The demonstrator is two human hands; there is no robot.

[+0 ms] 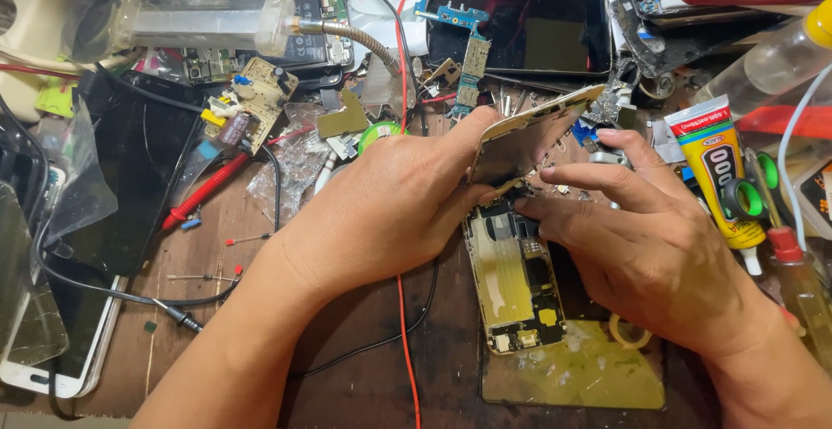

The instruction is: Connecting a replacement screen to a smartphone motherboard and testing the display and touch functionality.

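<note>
An opened phone body (513,277) lies on the wooden bench with its circuit boards and gold shielding showing. Its screen panel (530,133) is lifted at a steep tilt above the phone's top end. My left hand (390,208) grips the raised panel's left edge between thumb and fingers. The fingertips of my right hand (646,238) press on the top part of the open phone body, under the lifted panel. What joins the panel to the body is hidden by my fingers.
A yellow glue tube (718,165) stands right of my right hand. A red probe (204,191) and red and black wires (406,342) cross the bench. A dark phone screen (533,35), loose circuit boards (251,100) and other phones (52,342) crowd the back and left.
</note>
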